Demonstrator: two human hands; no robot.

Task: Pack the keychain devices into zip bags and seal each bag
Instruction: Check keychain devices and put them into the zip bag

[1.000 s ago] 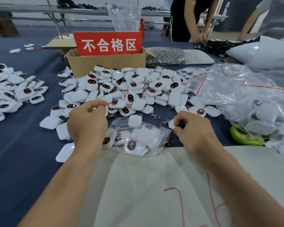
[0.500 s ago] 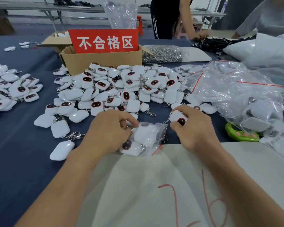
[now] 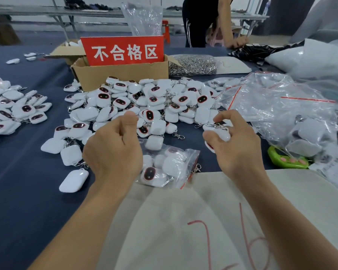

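Left of centre, the left hand [image 3: 113, 151] has risen from its earlier grip low on the zip bag [image 3: 170, 164]. Its fingers are curled, and I cannot tell whether they hold anything. The bag lies mid-frame on the bench [image 3: 18, 182]. Right of centre, the right hand [image 3: 236, 145] still grips a keychain device [image 3: 220, 134].

The keychain devices [image 3: 103, 98] are glossy white plastic with shiny metal clasps [image 3: 179, 135]. The zip bag [image 3: 185, 158] is clear, crinkly film. Matt cloth covers the surface [image 3: 18, 182]; the box [image 3: 125, 76] is dull cardboard.
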